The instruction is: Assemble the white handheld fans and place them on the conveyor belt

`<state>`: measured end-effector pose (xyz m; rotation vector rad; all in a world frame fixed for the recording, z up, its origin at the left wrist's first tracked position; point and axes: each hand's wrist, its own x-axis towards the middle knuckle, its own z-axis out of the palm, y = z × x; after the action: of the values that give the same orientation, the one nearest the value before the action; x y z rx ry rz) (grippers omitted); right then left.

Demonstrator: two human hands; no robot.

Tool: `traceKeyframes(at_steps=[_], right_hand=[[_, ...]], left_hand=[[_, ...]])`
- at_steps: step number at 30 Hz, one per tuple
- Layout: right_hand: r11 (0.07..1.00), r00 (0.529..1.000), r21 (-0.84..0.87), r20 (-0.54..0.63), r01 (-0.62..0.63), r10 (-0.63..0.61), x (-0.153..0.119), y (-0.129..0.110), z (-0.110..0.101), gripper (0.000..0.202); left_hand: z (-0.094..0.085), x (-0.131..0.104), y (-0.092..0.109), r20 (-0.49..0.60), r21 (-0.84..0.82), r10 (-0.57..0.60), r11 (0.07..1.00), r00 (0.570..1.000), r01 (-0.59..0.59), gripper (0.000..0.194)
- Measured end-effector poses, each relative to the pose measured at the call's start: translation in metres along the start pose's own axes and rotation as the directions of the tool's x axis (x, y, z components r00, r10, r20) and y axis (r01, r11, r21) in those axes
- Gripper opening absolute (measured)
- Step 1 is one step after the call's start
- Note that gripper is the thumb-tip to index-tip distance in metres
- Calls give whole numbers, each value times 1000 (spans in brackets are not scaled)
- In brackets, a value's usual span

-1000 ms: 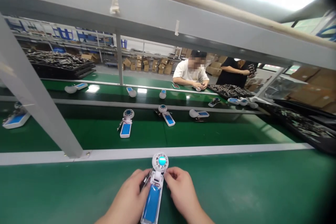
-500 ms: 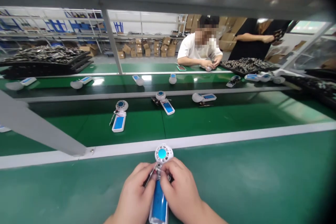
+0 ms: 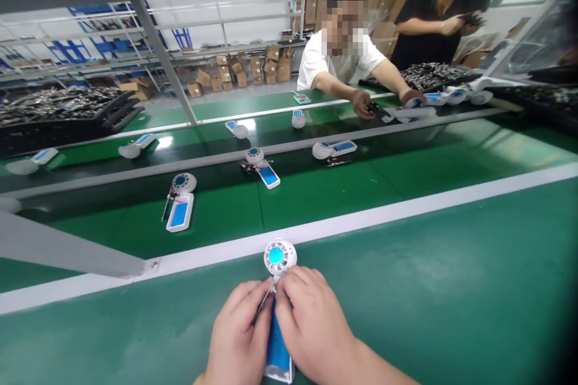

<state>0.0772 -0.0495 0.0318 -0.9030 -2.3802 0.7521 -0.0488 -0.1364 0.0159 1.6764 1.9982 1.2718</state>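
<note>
My left hand (image 3: 237,337) and my right hand (image 3: 311,331) are both closed around the small handheld fan (image 3: 277,313) lying on the green surface (image 3: 451,301) right in front of me. Its round white head with the blue centre (image 3: 280,257) sticks out past my fingertips, and the blue body runs back between my palms to a white end near the bottom edge. My fingers pinch the neck just under the head (a thin dark wire or pin shows there, too small to tell which).

Beyond the white strip (image 3: 406,207), more fans lie apart on the darker belt (image 3: 338,186): one to the left (image 3: 179,209), one in the middle (image 3: 262,168), one farther right (image 3: 334,149). Across the line, a person in a white shirt (image 3: 338,60) reaches a hand (image 3: 363,103) toward parts there.
</note>
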Motion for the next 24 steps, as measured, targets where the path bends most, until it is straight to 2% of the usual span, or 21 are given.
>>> traceKeyframes(at_steps=[5, 12, 19, 24], right_hand=[[969, 978, 148, 108, -196, 181, 5, -8, -10, 24], [899, 939, 273, 140, -342, 314, 5, -9, -12, 23], [917, 956, 274, 42, -290, 290, -3, -9, 3, 20], [917, 951, 261, 6, -300, 310, -6, -13, 10, 18]], left_hand=[[1, -3, -8, 9, 72, 98, 993, 995, -98, 40], [-2, -3, -7, 6, 86, 192, 978, 981, -191, 48], [-5, -10, -3, 41, 99, 87, 991, 995, -90, 41], [-7, -12, 0, 61, 65, 76, 995, 995, -80, 41]])
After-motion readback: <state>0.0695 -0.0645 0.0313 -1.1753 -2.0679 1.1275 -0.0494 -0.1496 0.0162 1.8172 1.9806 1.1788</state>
